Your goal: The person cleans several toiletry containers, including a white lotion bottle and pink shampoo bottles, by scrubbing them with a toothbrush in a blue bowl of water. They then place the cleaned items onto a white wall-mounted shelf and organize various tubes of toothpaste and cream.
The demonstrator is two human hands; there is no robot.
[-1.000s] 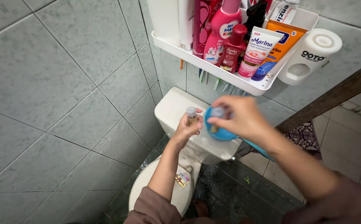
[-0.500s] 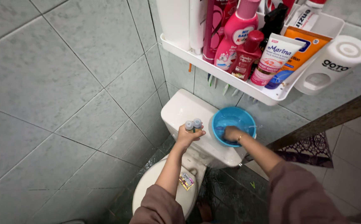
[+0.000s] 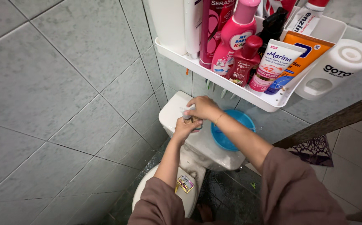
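A view from above, looking down into a tiled bathroom corner; the person's left hand is curled into a fist around small bottles, gripping them upright over the white toilet tank lid, just left of frame centre; the right hand comes in from five o'clock and lies over the bottle tops, fingertips pinched onto something pale there, though the pictures do not show whether it is a cap or another bottle; at three o'clock from the hands a blue bowl sits on the lid, touching nothing held; at twelve o'clock a white wall shelf crowds overhead with pink, red and orange bottles and tubes; at six o'clock lies the closed toilet seat. The risk, as a judgement: several slim bottles held in one fist could slip if the upper hand tugs or twists, since the grip is shared; one would drop onto the hard lid or roll off its edge to the wet floor; a raised elbow could nudge the bowl.
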